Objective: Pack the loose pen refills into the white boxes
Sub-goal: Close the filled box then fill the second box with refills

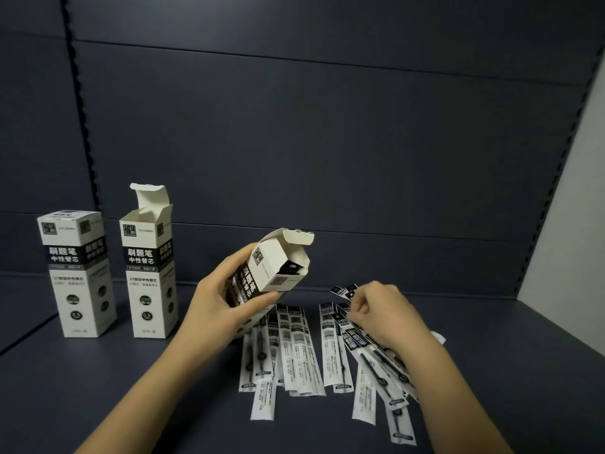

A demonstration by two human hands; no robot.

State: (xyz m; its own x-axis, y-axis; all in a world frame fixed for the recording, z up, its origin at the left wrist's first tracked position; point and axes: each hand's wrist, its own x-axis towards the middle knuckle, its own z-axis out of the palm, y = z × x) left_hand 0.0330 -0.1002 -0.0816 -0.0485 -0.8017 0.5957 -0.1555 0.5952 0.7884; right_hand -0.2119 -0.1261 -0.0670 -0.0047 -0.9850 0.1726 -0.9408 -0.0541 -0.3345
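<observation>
My left hand (226,296) grips a white box (268,270) with black print, tilted with its open mouth and raised flap pointing right; dark refill ends show inside. My right hand (383,312) pinches the tops of a few packaged pen refills (363,342) from the right-hand pile, their black ends sticking out above my fingers. Several more loose refills (294,348) in clear and white sleeves lie fanned on the dark shelf below the box. Two more white boxes stand upright at the left: one with its flap open (149,276), one closed (77,273).
The dark shelf surface (131,388) is backed by a dark panelled wall (327,142). A pale side wall (569,224) rises at the right. A slotted upright strip (82,109) runs down the back wall at the left.
</observation>
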